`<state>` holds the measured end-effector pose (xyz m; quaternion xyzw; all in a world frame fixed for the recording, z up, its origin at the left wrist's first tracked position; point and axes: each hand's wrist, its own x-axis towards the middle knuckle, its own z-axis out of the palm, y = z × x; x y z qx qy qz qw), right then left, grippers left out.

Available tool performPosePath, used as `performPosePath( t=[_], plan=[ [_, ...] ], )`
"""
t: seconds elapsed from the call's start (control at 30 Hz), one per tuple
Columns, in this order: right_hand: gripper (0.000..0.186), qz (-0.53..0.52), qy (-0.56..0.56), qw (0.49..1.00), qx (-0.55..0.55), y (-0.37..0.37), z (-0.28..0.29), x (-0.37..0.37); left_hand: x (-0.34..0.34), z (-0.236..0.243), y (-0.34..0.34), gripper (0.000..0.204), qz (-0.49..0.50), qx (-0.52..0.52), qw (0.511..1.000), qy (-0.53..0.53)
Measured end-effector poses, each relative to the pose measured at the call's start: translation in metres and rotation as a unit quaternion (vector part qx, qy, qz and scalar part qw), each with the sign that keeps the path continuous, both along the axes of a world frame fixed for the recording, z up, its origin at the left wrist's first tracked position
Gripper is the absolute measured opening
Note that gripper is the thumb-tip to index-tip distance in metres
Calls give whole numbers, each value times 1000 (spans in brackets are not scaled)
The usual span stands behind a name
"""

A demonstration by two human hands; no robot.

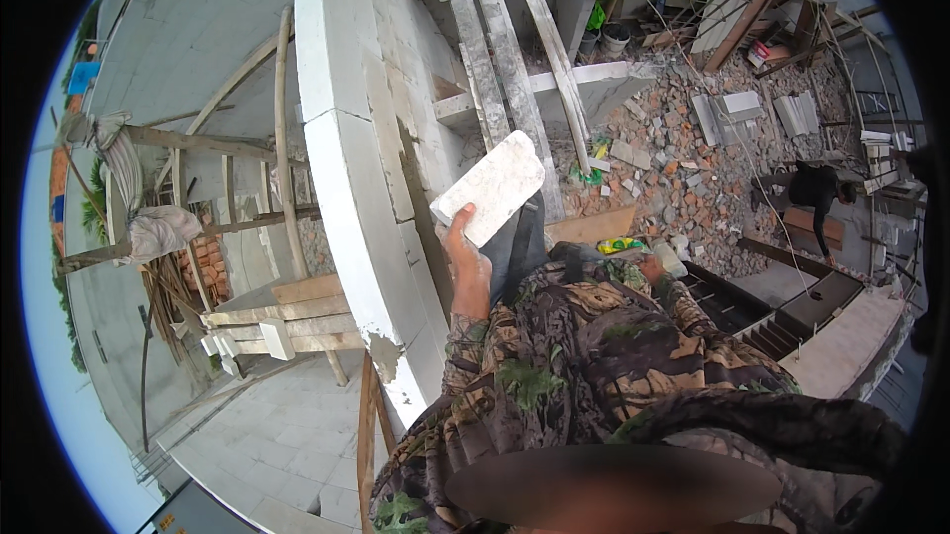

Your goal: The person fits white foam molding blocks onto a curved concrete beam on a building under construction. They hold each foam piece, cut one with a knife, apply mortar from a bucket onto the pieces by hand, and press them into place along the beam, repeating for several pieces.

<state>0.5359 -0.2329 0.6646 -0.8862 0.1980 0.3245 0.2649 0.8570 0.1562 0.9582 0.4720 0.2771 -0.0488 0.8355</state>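
One white block (495, 188) is clamped by its near end in the left hand (469, 267), just right of a pale wall (341, 178). The right hand (650, 267) is well apart from it, near a yellow-green packet (618, 245); whether it grips anything, I cannot tell. Past the block are planks (510, 69), with brick rubble (658, 173) to their right.

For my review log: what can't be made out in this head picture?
Head view:
Left hand: most fingers, hidden behind the white rectangular block.
Right hand: too small to tell its grip.
Black-clothed co-worker: whatever they touch is too small to make out.
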Motion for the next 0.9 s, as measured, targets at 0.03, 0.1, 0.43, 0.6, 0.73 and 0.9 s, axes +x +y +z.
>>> performPosePath(
  t=[0.03, 0.1, 0.43, 0.6, 0.73, 0.9],
  plan=[
    [48, -57, -38, 997, 39, 6, 0, 6, 6, 0, -3, 56, -4, 9, 1000, -5],
    [51, -137, -75, 983, 99, 10, 3, 28, 30, -4, -6, 57, -22, 15, 1000, -5],
    [60, -376, -71, 905, 187, -31, 10, 338, 222, -64, -18, 72, -102, -36, 994, -7],
    [58, -250, -86, 942, 209, -47, 82, 554, 325, -76, -34, 81, -125, -30, 991, -37],
    [68, -368, -183, 834, 369, -32, 150, 630, 400, -72, -47, 77, -201, -59, 977, -44],
    [86, -342, -155, 708, 597, -11, 215, 688, 480, -65, -84, 76, -280, -136, 949, 46]
  ],
)
